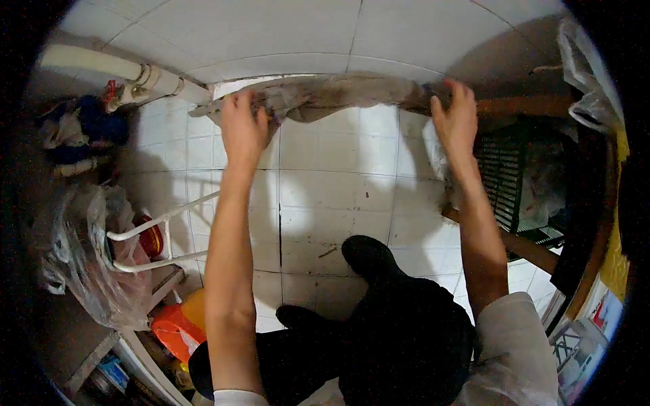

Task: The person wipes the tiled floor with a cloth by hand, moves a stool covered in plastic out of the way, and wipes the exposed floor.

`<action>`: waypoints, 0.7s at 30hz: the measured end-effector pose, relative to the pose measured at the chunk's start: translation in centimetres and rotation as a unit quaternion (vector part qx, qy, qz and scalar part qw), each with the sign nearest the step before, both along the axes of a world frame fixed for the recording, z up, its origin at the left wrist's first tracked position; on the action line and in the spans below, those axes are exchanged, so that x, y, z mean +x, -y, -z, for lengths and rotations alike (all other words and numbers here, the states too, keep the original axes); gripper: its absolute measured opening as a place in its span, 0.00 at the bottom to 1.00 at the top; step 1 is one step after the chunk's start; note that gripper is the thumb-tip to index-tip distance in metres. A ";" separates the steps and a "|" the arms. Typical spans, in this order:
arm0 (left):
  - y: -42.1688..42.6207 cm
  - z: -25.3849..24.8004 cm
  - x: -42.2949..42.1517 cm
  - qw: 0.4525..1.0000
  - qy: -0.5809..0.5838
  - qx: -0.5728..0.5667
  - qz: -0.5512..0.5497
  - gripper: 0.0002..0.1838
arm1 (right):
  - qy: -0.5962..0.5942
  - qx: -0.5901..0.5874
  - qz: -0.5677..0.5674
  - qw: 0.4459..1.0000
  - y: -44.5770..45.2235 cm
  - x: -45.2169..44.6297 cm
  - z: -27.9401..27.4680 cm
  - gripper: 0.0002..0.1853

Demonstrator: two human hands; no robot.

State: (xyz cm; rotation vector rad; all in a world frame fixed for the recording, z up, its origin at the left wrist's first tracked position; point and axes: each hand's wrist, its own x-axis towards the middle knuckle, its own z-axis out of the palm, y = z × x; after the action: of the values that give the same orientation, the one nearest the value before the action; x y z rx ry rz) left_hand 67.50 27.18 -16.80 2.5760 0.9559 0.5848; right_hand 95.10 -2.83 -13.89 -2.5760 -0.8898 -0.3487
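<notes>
Grey-brown cloth (338,95), long & crumpled, spans L hand (245,125) to R hand (457,118) near foot of white-tiled wall (291,34); contact w/ tiled floor (332,155) can't be told from this angle. L hand, at cloth's L end: fingers curled in on fabric, little gap, cloth gripped. R hand, at R end: thumb & fingers part-spread, cloth's tip btwn or just behind them; firmness of hold can't be told. Both forearms reach fwd, approx. parallel. Upper L: pale pipe (91,62) along wall, w/ red valve handle (111,89) just below. Lower L: white metal frame (152,266) beside clear plastic bag (88,250); orange-red item (177,331) nearer the person, type unclear. R side: dark green slatted crate (500,172), beside R forearm; another clear bag (583,81) above it. Bottom ctr: person's black shoe (369,257) on floor, btwn the forearms.
</notes>
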 end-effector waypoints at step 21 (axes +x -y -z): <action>-8.2 13.3 4.0 0.977 -0.119 0.034 -0.175 0.47 | -0.043 -0.156 0.074 0.984 -9.2 -2.7 14.5 0.38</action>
State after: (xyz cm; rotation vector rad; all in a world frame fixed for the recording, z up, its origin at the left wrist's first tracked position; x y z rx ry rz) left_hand 71.47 35.42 -30.15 2.5955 1.5148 0.4050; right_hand 92.36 6.39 -28.38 -2.9297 -0.7762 -0.1449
